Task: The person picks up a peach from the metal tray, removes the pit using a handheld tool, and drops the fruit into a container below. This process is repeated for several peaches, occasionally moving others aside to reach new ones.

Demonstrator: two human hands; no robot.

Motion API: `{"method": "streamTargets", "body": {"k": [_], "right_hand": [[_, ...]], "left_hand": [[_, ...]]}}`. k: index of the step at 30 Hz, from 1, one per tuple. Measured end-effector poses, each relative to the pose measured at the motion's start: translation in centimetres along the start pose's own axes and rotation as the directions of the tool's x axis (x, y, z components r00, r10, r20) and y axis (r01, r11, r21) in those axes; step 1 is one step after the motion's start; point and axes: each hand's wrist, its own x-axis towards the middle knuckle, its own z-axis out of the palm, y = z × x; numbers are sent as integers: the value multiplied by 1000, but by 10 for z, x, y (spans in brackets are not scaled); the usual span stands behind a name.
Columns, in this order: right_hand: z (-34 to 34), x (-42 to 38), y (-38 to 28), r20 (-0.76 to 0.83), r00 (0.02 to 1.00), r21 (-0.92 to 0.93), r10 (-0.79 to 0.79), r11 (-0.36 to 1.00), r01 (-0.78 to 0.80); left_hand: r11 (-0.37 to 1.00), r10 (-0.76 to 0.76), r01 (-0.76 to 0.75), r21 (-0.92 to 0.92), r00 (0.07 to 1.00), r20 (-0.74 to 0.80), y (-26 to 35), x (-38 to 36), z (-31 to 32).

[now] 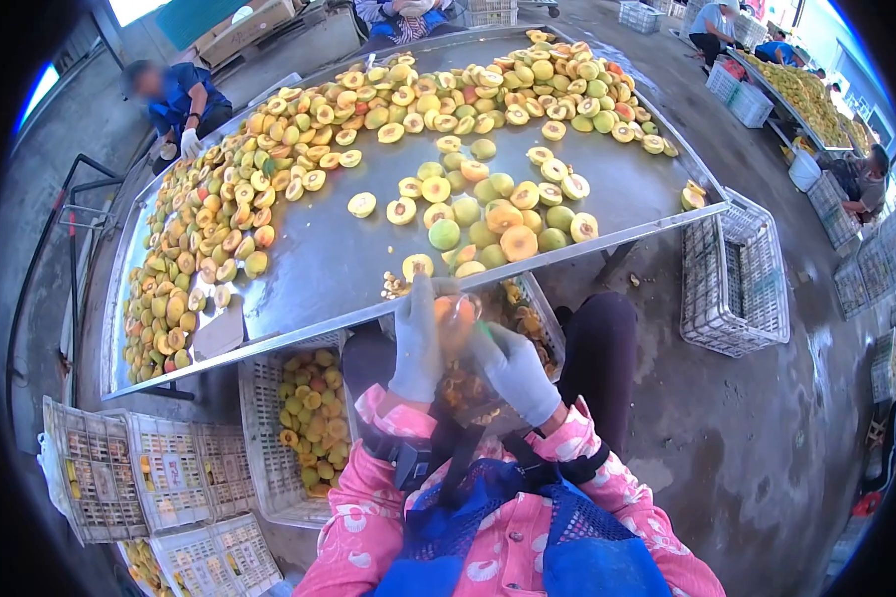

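My left hand (418, 343), in a pale glove, is closed on a peach (453, 320) just beyond the table's near edge; the fruit is blurred by motion. Close against it on the right, my right hand (518, 370), also gloved, has its fingers closed together. A small green piece shows at its fingertips, but what it belongs to cannot be made out. Past my hands, a loose group of peach halves (518, 242) lies on the metal table (319, 239), some cut side up. Small pits or scraps (395, 286) sit near the edge.
A long heap of peach halves (239, 189) curves along the table's left and far sides. Below, a crate (269, 468) holds peaches by my left leg. Another white crate (735, 274) stands at right. A co-worker (194, 99) sits at the far left.
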Motion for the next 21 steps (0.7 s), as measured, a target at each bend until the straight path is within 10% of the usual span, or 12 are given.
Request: {"method": "streamTargets", "body": {"k": [3,7,9,13,16,21], "right_hand": [[2,-7,-9,54,997,-173,-62,982,71],[15,-7,0,-10,984,-68,-177,982,176],[17,-13,-12,88,991,285,101,951,-122],[17,-15,-17,191,967,362,168,904,-229],[13,-11,-13,249,952,271,181,930,-247],[8,-2,0,147,979,-197,-142,966,169]], "left_hand": [[963,211,-227,148,971,115,-5,5,-7],[991,119,-119,60,993,8,9,-6,3],[979,181,-177,100,983,-36,3,-4,6],[956,279,-259,136,946,-164,6,-6,9],[978,178,-170,121,982,-59,30,-10,11],[959,105,-132,249,987,117,34,7,-4]]}}
